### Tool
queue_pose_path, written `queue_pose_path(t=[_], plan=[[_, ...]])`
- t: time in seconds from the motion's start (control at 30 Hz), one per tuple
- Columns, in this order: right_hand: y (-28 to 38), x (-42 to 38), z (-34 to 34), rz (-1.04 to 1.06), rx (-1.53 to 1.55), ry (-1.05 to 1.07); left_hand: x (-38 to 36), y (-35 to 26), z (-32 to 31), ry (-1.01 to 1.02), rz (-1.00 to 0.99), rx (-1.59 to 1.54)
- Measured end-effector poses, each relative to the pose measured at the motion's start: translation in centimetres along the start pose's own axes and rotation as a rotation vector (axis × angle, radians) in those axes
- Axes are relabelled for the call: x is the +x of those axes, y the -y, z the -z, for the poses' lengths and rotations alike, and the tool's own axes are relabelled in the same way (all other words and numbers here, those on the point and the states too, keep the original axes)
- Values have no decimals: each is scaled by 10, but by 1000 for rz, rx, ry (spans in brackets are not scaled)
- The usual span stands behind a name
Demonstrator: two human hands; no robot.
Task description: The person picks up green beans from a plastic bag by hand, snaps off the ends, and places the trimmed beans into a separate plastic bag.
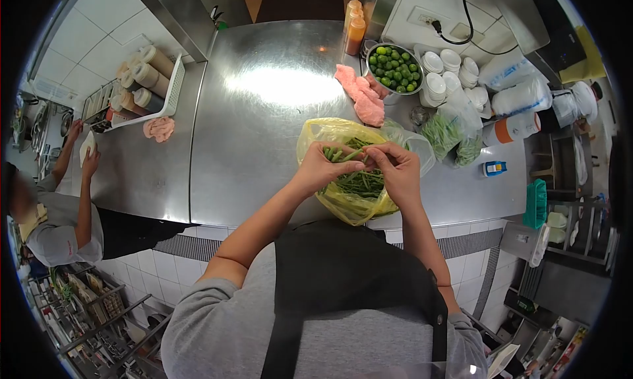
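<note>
Hands (318, 170) (399, 176) close together over a yellow plastic bag (356, 211), left one gripping slim green bean pods (336, 156), right one pinching a pod; more lie inside. Far right on the silver metal tabletop (257, 135): green limes (395, 67).

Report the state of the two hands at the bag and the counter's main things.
Left hand, closed around green beans
Right hand, pinching at the beans
Yellow bag, open, beans inside
Metal bowl, uncovered, filled with limes
Pink cloth beside bowl, crumpled
Orange squeeze bottles, upright
White crate, holding bottles
</note>
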State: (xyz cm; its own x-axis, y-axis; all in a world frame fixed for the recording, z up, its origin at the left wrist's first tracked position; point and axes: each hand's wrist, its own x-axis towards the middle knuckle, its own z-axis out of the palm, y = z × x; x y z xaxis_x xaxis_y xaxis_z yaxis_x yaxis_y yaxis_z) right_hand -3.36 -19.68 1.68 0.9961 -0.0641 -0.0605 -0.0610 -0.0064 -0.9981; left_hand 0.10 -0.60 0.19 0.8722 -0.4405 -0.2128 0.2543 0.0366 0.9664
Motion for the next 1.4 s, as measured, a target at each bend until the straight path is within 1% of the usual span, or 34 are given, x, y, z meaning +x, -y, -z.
queue_pose_path(t=[0.03, 0.1, 0.23, 0.3, 0.33, 0.4, 0.43, 0.5, 0.63, 0.7, 0.73, 0.8, 0.83, 0.9, 0.93, 1.0, 1.03, 1.1, 1.13, 1.2, 1.23, 1.3, 1.33, 1.4], plan=[[0, 0, 0, -2, 3, 2, 0, 1, 0, -3, 3, 2], [-1, -1, 2, 40, 18, -2, 0, 5, -1, 67, 34, -59], [-2, 0, 1, 87, -2, -10, 0, 6, -2, 129, 55, -35], [-6, 2, 0, 349, -479, -53, -1, 0, -4, 111, 117, 2], [-5, 2, -1, 350, -479, -53, 0, 0, -4, 112, 117, 3], [-2, 3, -4, 592, -726, -40, 1, 0, -3, 105, 236, -2], [-2, 3, -4, 588, -724, -40, 1, -1, -2, 105, 240, -1], [-2, 5, -1, 632, -799, -38, 2, -6, 1, 97, 292, -113], [0, 7, -4, 646, -798, -73, 3, -7, 10, 146, 259, -152], [3, 7, -6, 652, -783, -117, 4, -6, 9, 66, 207, -265], [4, 7, -8, 652, -784, -118, 4, -7, 8, 68, 206, -265], [4, 5, -12, 746, -732, -148, 2, -11, 6, -10, 181, -333], [5, 3, -14, 744, -732, -146, 3, -10, 7, -11, 182, -334], [5, -1, -19, 803, -697, -70, 4, -9, 10, -56, 150, -318], [5, -3, -21, 801, -696, -66, 5, -9, 13, -59, 152, -320], [6, -6, -25, 710, -661, 22, 7, -8, 20, -101, 165, -289], [4, -4, -23, 710, -661, 24, 8, -9, 24, -103, 165, -290], [-8, 2, -17, 522, -724, 135, 10, -11, 31, -160, 71, -417], [-13, 4, -15, 523, -722, 136, 12, -9, 36, -172, 30, -424], [-14, 7, -13, 542, -792, 288, 12, -11, 41, -193, 20, -427], [-8, 7, -17, 545, -793, 289, 14, -13, 43, -215, 11, -431], [4, 2, -29, 354, -489, 298, 15, -15, 44, -203, 2, -471], [3, 1, -34, 347, -488, 298, 14, -14, 44, -188, -3, -509], [3, 5, -39, 160, -342, 291, 15, -12, 42, -197, 0, -511]])
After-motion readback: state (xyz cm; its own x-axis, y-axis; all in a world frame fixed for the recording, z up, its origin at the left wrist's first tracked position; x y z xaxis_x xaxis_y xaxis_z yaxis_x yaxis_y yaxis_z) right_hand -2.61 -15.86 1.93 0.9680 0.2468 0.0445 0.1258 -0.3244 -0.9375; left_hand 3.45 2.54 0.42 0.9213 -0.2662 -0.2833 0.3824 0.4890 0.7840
